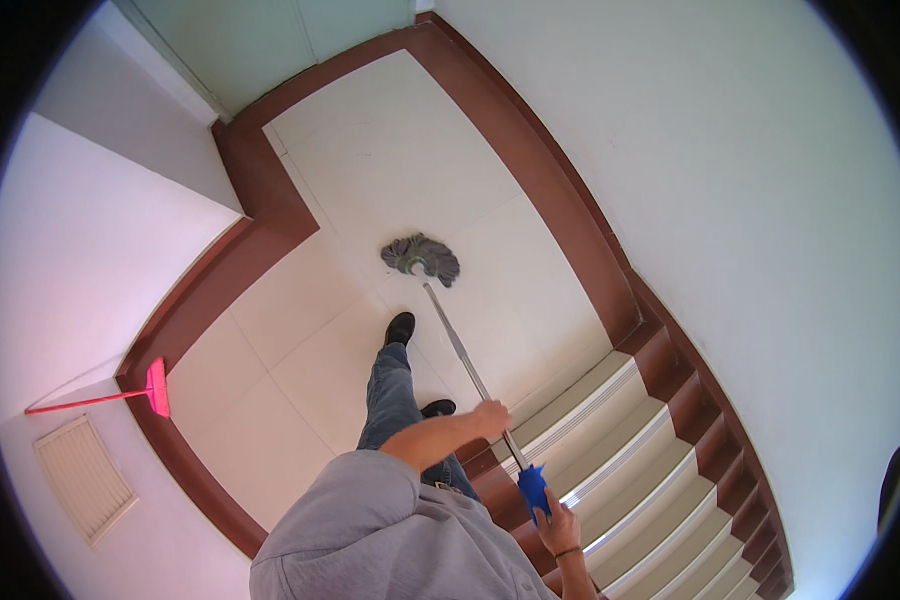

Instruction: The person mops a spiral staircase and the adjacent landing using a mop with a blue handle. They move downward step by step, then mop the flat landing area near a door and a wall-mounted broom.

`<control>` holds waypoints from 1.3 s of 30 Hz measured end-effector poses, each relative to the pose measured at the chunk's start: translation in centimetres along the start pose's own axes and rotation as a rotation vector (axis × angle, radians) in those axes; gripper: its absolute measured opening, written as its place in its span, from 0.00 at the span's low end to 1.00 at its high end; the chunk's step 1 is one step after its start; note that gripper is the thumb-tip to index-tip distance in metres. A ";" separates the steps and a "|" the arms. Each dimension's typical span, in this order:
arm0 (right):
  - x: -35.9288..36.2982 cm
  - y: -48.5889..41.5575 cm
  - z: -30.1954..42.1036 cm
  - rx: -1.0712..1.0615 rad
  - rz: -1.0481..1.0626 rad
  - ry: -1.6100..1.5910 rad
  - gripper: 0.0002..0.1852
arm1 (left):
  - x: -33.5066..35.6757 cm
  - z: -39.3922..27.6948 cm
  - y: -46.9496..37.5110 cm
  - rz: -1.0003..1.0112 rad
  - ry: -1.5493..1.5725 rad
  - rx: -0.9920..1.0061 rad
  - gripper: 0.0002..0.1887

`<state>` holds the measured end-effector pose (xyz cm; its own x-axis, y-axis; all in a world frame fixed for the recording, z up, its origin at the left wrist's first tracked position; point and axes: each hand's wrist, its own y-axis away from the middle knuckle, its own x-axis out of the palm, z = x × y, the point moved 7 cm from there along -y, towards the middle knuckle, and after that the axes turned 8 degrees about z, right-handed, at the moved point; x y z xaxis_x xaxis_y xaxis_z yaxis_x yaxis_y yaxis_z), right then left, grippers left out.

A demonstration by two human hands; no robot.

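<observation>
A string mop with a grey yarn head (421, 259) lies spread on the pale tiled floor ahead of my feet. Its metal pole (457, 343) slants back towards my body. My left hand (491, 419) wraps around the pole partway up. Lower in the picture, my right hand (559, 523) grips the pole's upper end, where a ragged blue wrapping (533, 491) covers it; a dark band circles that wrist. One black shoe (400, 328) is planted behind the mop head, and the other is partly hidden by my left arm.
Stairs (630, 450) with metal-edged treads descend or rise at the right, close to my hands. A pink broom (158, 388) leans on the left wall beside a vent grille (86, 480). Brown skirting borders the floor; a pale green door (232, 52) stands at the far end.
</observation>
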<state>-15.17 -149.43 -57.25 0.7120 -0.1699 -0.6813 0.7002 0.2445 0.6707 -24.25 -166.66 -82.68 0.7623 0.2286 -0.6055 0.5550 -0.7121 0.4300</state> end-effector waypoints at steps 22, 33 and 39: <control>-0.4 -23.4 21.5 -0.279 0.029 -0.029 0.30 | -11.6 27.3 16.9 -0.500 0.116 -0.552 0.19; 1.0 1.5 1.4 0.097 0.057 -0.084 0.29 | 2.1 -0.3 3.6 0.000 0.185 -0.073 0.17; 0.6 8.5 0.8 0.192 0.016 -0.109 0.32 | 3.0 -7.0 3.0 0.124 0.225 0.134 0.18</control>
<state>-8.73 -148.21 -51.69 0.7170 -0.2725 -0.6416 0.6788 0.0633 0.7316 -18.00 -163.45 -78.51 0.8847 0.2648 -0.3837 0.4152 -0.8218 0.3902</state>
